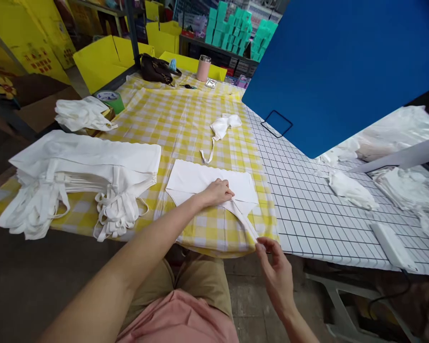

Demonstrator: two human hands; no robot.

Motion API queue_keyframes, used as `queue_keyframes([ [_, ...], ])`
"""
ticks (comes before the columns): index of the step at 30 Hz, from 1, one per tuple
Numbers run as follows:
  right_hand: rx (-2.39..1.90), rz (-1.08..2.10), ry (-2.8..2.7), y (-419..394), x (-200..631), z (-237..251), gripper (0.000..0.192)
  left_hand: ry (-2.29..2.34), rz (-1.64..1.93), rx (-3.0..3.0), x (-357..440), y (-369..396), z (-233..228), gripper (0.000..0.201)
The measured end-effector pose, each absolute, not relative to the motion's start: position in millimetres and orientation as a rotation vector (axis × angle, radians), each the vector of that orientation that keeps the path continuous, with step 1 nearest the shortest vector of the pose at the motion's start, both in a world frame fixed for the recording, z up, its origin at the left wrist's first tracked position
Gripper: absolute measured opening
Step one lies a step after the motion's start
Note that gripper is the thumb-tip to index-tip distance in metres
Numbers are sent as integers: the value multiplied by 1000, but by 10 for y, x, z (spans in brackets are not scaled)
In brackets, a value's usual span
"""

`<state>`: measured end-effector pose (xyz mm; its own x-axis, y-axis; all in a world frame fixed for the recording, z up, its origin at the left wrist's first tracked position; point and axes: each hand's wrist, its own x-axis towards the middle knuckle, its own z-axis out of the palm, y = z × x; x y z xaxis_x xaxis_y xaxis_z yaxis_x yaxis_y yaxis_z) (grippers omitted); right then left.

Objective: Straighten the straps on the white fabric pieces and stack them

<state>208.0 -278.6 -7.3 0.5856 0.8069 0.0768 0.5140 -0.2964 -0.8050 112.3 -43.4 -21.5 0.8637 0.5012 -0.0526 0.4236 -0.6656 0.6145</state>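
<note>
A white cloth garment [196,176] with thin straps lies flat on the yellow checked tablecloth in front of me. My left hand [217,192] rests on its middle, fingers curled and pressed at the point where a strap begins. From there the white strap [246,222] runs taut toward the table's front edge. Its far end is pinched between thumb and fingers of my right hand [274,264], just off the edge. To the left sits a stack of similar white garments [89,150], their straps bunched along the front.
A crumpled white piece with a strap [219,127] lies beyond the garment. Farther back are a dark bag [155,70] and a pink jar [203,69]. Green tape [112,101] is at left. A large blue panel [343,66] overhangs the right-hand grid-patterned table [296,209].
</note>
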Motion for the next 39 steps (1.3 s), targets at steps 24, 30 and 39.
queue_keyframes([
  [24, -1712, 1173, -1574, -2408, 505, -702, 41, 986, -33, 2526, -322, -753, -278, 60],
  [30, -1816, 1037, -1932, -2834, 938, -11, 31, 980, -27, 2514, -314, -712, -359, 61],
  [39, -2114, 796, -2208, -2450, 1605, 1168, 36, 982, -12, 2515, -320, -729, -346, 61],
])
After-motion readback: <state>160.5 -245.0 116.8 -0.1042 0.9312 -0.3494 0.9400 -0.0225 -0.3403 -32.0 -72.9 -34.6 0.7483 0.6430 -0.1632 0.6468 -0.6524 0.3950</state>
